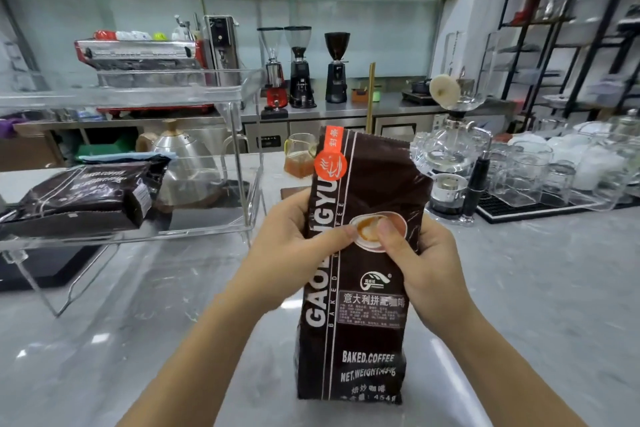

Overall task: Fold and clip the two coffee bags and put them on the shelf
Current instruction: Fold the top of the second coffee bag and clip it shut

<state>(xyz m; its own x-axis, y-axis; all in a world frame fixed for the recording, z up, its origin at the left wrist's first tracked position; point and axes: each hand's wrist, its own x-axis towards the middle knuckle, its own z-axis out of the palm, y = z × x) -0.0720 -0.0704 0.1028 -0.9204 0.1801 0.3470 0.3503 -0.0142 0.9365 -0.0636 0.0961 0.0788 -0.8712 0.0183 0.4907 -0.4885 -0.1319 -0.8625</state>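
A: Where's the bag?

B: The bag (360,253) stands upright on the counter (519,305). My left hand (294,246) and right hand (415,260) are both closed around its middle, thumbs pressing the front, I think to steady it before folding the top.

A: And the other?

B: The other bag (86,194) lies on the shelf (207,229), apparently finished.

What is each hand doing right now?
Left hand: closed on the upright coffee bag.
Right hand: closed on the same bag.
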